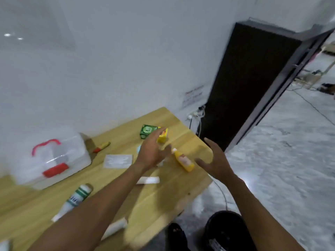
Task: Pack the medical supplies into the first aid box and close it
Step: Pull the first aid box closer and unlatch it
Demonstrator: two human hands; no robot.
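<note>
The clear first aid box (54, 158), lid shut, red handle and red latch, stands at the table's left. Loose supplies lie on the wooden table (159, 194): a green carton (147, 130), a small yellow box (162, 137), a yellow bottle (184, 161) on its side, a clear flat packet (117, 161), a white and green bottle (77, 197), a white tube (148, 180) and another white tube (116, 226). My left hand (154, 149) hovers open above the yellow box and bottle. My right hand (213, 160) is open just right of the yellow bottle. Neither holds anything. The picture is blurred.
A small red and yellow item (101, 147) lies behind the box near the white wall. The table's right edge drops to a grey floor. A dark door panel (248, 84) stands right of the table. A black bin (224, 230) sits by my feet.
</note>
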